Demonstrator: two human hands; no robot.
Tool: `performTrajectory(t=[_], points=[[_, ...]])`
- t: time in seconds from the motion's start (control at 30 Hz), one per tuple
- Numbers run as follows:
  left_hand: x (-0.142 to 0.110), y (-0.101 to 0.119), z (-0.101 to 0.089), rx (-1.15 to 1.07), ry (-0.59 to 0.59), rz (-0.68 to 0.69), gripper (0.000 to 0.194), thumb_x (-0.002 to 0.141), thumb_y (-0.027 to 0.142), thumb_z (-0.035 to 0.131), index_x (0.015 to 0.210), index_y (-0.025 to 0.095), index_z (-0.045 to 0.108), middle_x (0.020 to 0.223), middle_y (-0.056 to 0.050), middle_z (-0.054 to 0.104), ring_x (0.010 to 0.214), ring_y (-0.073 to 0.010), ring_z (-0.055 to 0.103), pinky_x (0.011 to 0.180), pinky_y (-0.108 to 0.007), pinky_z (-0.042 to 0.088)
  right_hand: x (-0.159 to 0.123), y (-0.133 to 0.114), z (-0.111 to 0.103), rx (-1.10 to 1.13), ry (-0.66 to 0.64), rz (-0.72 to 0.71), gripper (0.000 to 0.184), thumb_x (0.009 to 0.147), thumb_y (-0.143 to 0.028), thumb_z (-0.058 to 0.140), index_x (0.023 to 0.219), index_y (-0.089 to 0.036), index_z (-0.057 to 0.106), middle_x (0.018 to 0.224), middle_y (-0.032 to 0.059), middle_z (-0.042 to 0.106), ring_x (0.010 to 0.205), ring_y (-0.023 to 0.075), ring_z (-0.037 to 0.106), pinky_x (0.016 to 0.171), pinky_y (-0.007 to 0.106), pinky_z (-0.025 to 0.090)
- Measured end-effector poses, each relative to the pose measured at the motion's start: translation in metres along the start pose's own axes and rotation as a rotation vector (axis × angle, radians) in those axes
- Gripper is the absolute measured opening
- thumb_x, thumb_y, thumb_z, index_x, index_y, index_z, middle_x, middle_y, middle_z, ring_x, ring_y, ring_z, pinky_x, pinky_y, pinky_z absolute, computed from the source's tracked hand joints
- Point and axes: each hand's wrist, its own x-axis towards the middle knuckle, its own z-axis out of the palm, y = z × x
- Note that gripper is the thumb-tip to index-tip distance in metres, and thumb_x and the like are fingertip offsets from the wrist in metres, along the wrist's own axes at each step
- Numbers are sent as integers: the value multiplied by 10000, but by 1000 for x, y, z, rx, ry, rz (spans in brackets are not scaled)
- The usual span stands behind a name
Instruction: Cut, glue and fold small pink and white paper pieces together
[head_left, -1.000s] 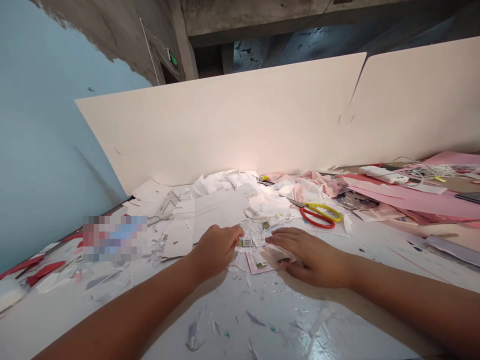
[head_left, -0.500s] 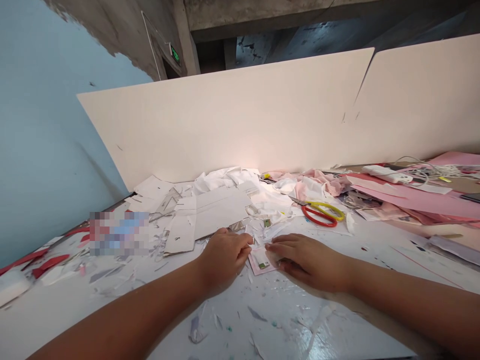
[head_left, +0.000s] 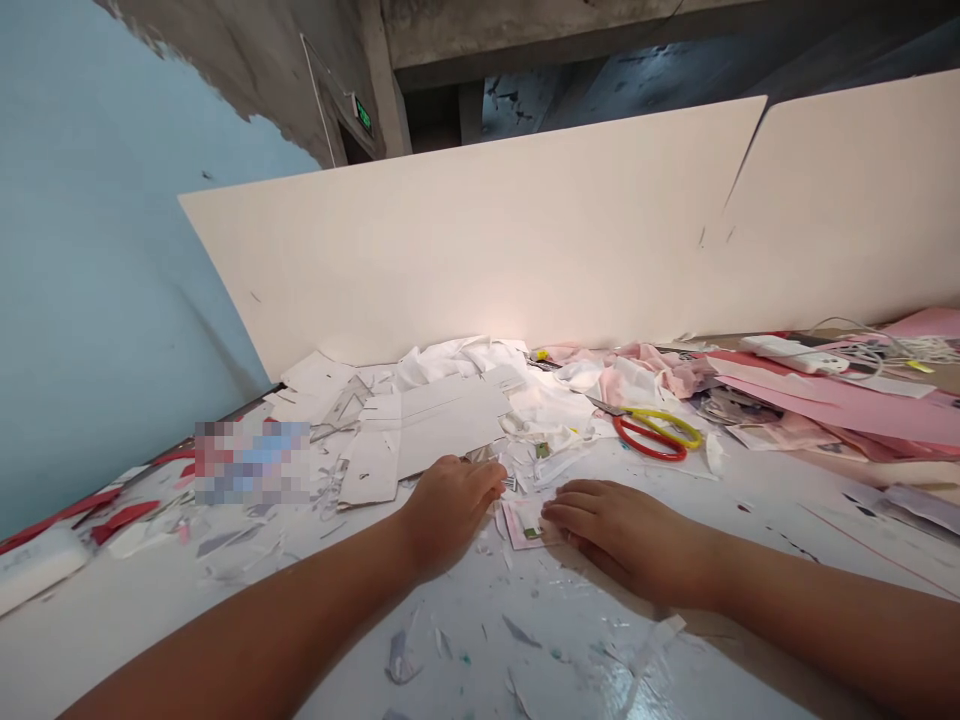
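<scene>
Pink-edged paper card (head_left: 529, 523) lies flat on the white work table (head_left: 480, 610), between the two hands and slightly nearer the right.

**Right hand** (head_left: 630, 540): palm down, fingers extended and close together. The fingertips (head_left: 570, 505) rest on or just against the card's right edge. The hand presses flat and shows no pinch or grip.

**Left hand** (head_left: 454, 515): palm down, fingers loosely curved, with no held item visible. The fingertips (head_left: 495, 480) sit just beside the card's upper left corner, close to a small barcode slip (head_left: 510, 484). Contact with the slip cannot be confirmed.

**Surroundings:** A creased white cardboard sheet (head_left: 450, 425) lies beyond the left hand, among white paper offcuts (head_left: 367, 475). Scissors with red and yellow loop handles (head_left: 651, 432) lie beyond the right hand. Further right are pink paper sheets (head_left: 840, 405) and a white power strip (head_left: 791, 353). A cream board (head_left: 480, 240) stands upright along the table's far edge, and a pale blue wall (head_left: 97, 300) runs along the left.
</scene>
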Motion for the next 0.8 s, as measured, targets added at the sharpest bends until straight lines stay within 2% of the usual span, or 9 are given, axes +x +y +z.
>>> performTrajectory(t=[0.17,0.27,0.33,0.4,0.5,0.63,0.73,0.8], points=[[1,2,-3,-15,-23,2,162,851,153,345,793,194,490,717,35,644,599,-104,548,677,-298,307,-3,0,-6,30,-7,-18,406,798,-127,432,1192,-191,510,1157,105,591,1056,231,529,878,377,418],[0,1,-2,-2,2,-24,189,859,156,327,840,193,512,717,15,646,624,-118,564,671,-301,312,-4,1,-13,31,56,-16,406,792,-151,449,1194,-177,499,1178,121,573,1093,237,502,912,386,393],[0,-1,0,16,11,-41,203,859,154,324,890,194,520,709,7,646,627,-130,564,675,-305,324,-4,0,-16,40,65,-12,389,784,-144,454,1166,-173,517,1145,128,587,1072,239,513,897,381,402],[1,-2,2,30,0,-62,199,858,170,336,911,200,525,688,8,645,612,-140,557,679,-312,339,-4,-2,-16,75,18,-16,379,774,-125,457,1140,-186,534,1088,116,610,1013,228,543,849,361,431],[1,0,4,-18,28,-142,160,847,226,392,938,222,524,726,16,665,650,-153,569,684,-313,372,-4,-2,-13,107,-3,-22,364,757,-123,477,1110,-183,546,1027,112,625,954,222,563,802,348,450],[0,8,1,-141,121,-258,186,801,321,490,967,242,523,849,6,670,820,-179,581,708,-306,425,0,0,-11,69,164,-50,320,761,-116,473,1064,-164,562,1015,126,627,982,231,548,840,379,425],[0,16,-2,-198,151,-205,205,766,346,539,936,233,522,899,-10,642,856,-176,575,768,-325,441,7,-4,-11,91,271,-47,297,796,-129,443,1066,-184,553,991,111,638,925,215,563,804,374,434],[1,20,-4,-221,187,-136,231,752,339,563,944,226,504,909,-24,619,870,-173,568,790,-331,441,13,-8,-13,128,295,-34,293,801,-144,448,1074,-186,546,970,104,645,872,206,575,758,357,445]])
